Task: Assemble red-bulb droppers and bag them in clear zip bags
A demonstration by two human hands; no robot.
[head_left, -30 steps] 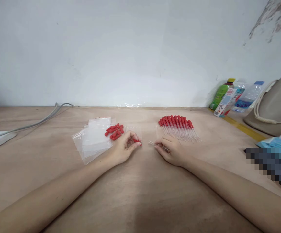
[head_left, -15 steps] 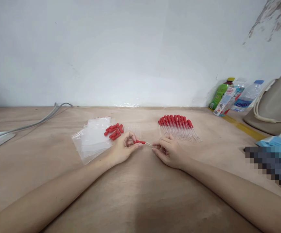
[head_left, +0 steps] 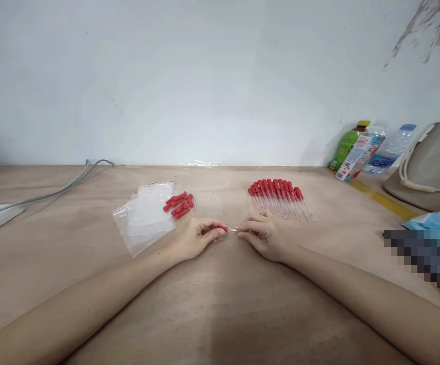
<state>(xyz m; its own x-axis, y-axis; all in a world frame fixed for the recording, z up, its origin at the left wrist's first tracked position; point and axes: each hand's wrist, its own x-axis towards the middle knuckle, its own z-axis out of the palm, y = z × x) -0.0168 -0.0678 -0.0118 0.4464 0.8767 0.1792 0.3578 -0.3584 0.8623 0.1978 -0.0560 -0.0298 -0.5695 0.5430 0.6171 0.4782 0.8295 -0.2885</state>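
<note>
My left hand [head_left: 196, 236] pinches a red rubber bulb [head_left: 219, 228] at the middle of the table. My right hand [head_left: 266, 234] pinches a clear glass dropper tube [head_left: 232, 230] whose end meets the bulb. The two hands are almost touching. A small heap of loose red bulbs [head_left: 178, 204] lies just behind my left hand. Loose clear tubes [head_left: 208, 205] lie beside that heap. A row of finished droppers with red bulbs [head_left: 279, 197] lies behind my right hand.
A pile of clear zip bags [head_left: 146, 218] lies left of the red bulbs. A grey cable [head_left: 58, 188] runs along the far left. Bottles [head_left: 360, 150] lean on the wall at the right, next to a beige bag [head_left: 429, 167] and a blue packet [head_left: 433, 221].
The bulb and the tube were apart a second ago. My hands have come together, and the tube's end now sits against the bulb.
</note>
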